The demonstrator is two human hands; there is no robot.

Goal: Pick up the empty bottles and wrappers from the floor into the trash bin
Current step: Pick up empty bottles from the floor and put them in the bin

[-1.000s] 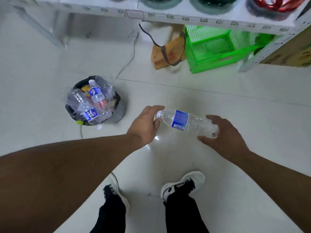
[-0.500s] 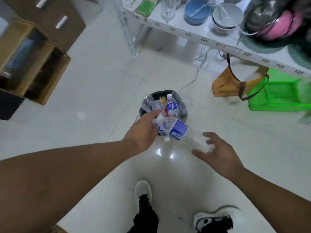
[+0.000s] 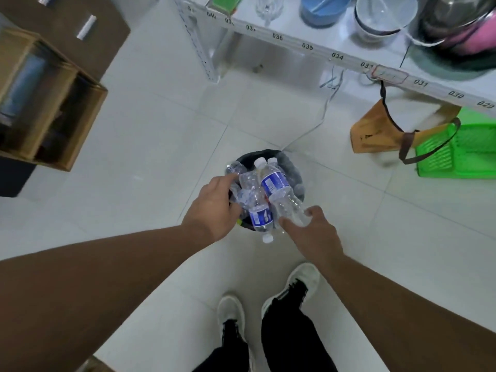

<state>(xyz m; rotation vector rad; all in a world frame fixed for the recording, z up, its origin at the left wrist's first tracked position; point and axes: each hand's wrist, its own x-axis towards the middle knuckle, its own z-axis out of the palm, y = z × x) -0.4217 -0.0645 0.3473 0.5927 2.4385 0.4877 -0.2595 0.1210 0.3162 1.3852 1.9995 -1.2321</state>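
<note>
A black trash bin (image 3: 294, 167) stands on the tiled floor, piled with several empty clear bottles. My right hand (image 3: 312, 232) pinches the base of a clear bottle with a blue label (image 3: 275, 183), which lies over the pile with its white cap pointing away from me. My left hand (image 3: 214, 208) lies against crushed clear bottles (image 3: 241, 193) at the bin's left side, fingers bent over them; whether it grips them is not visible. Another labelled bottle (image 3: 259, 217) hangs over the bin's near rim, cap toward me.
A white shelf rack (image 3: 307, 45) with bowls runs along the back right. Under it are a brown bag (image 3: 375, 135) and a green basket (image 3: 461, 154). A cardboard box (image 3: 51, 103) stands at left. A cable (image 3: 322, 114) trails toward the bin. My feet (image 3: 268, 299) stand just before it.
I stepped up to the bin. The bottle swung from lying across between both hands to lying over the pile, cap away. My left hand left its cap and went to the crushed bottles.
</note>
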